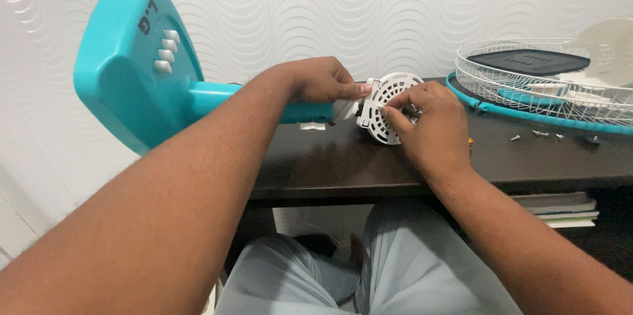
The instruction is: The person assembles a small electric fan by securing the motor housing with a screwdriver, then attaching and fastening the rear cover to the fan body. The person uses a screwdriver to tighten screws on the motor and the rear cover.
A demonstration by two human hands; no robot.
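A teal fan stand with a wide base (125,58) lies on its side on the dark wooden table (316,163), its neck pointing right. At the neck's end sits a round white slotted motor cover (390,94). My left hand (323,81) grips the neck just behind that cover, thumb against its edge. My right hand (428,117) pinches the front of the white cover with thumb and fingers.
A white wire fan grille with a teal rim (541,84) lies at the right, with a dark lid inside it. Several loose screws (541,134) lie in front of it. Books are stacked under the table at right (560,209). A patterned white wall stands behind.
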